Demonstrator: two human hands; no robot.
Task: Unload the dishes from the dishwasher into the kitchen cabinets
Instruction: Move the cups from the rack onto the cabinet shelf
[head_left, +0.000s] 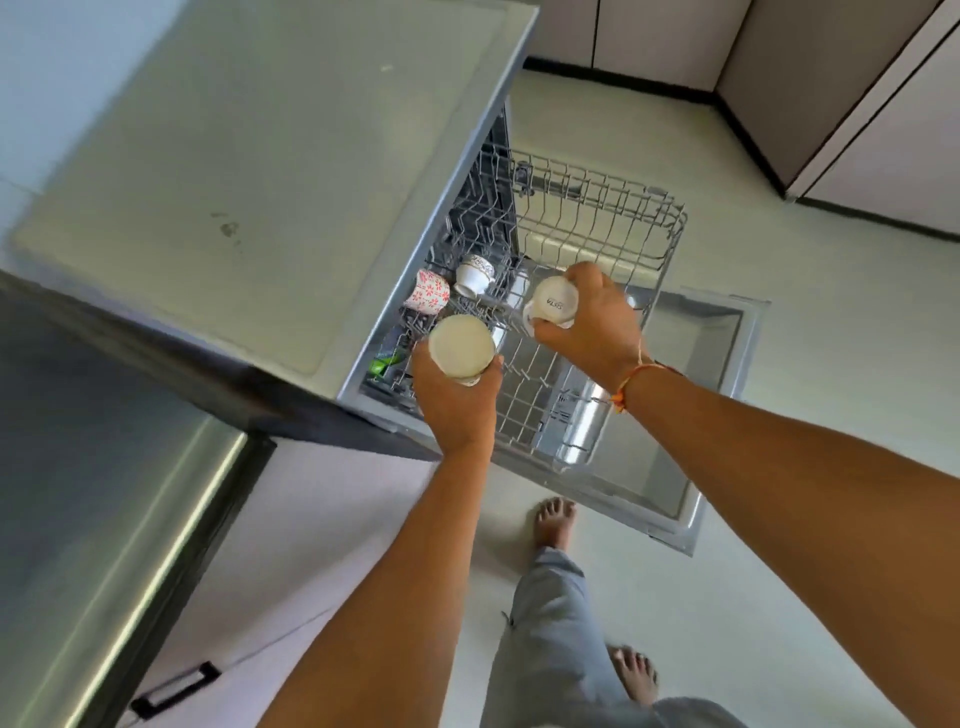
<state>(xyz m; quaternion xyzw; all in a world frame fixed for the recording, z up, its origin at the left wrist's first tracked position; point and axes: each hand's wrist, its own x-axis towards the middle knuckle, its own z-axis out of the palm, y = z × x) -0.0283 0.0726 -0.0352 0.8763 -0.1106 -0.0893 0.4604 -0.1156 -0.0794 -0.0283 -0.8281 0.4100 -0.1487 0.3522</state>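
A person stands over the open dishwasher (701, 415) with a cup in each of their hands. The left hand (457, 405) wraps its fingers round a cream cup (460, 345), and one round end of the cup faces up. The right hand (597, 327) grips a white cup (553, 304) with small letters on its bottom. It is at 2 o'clock from the cream cup, near it but not touching. Both cups are up above the pulled-out wire rack (597, 218). Two more cups lie in the rack at 11 o'clock from the left hand. One is a red flower cup (427, 291). Just beside it, at 2 o'clock, is a patterned cup (474, 275). Something green (382, 364) peeks out at 9 o'clock from the left hand. The grey surface (234, 182) lies over the dishwasher. An orange string (631, 382) goes round the right wrist. A bare foot (556, 519) stands on the pale floor (779, 571) at 6 o'clock.
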